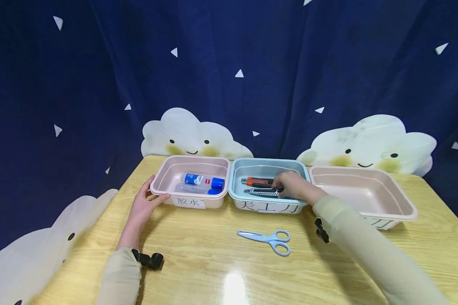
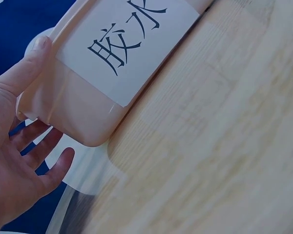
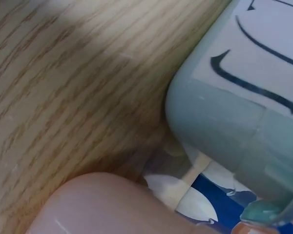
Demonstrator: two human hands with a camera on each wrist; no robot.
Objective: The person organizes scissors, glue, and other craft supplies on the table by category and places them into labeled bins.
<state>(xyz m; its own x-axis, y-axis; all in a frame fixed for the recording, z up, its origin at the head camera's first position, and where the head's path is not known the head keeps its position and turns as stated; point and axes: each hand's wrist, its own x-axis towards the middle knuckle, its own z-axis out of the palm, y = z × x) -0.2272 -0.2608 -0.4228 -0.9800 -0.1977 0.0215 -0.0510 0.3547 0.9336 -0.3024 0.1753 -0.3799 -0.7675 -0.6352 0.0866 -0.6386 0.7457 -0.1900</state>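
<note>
In the head view my left hand (image 1: 144,206) is at the front left corner of the left pink bin (image 1: 164,171). Its thumb lies against the rim; the other fingers spread loosely beside the wall. This bin holds two clear glue bottles with blue caps, one the upper glue bottle (image 1: 204,181). My right hand (image 1: 294,185) reaches into the blue bin (image 1: 236,169), fingers curled down over the end of a grey-and-black utility knife (image 1: 261,192). Orange-and-black utility knives (image 1: 256,181) lie just behind. The right wrist view hides the fingertips.
Light blue scissors (image 1: 269,239) lie on the wooden table (image 1: 198,262) in front of the blue bin. Another pink bin (image 1: 351,190) stands at the right. Paper labels with characters mark the bin fronts. A dark blue curtain (image 1: 213,84) hangs behind the table.
</note>
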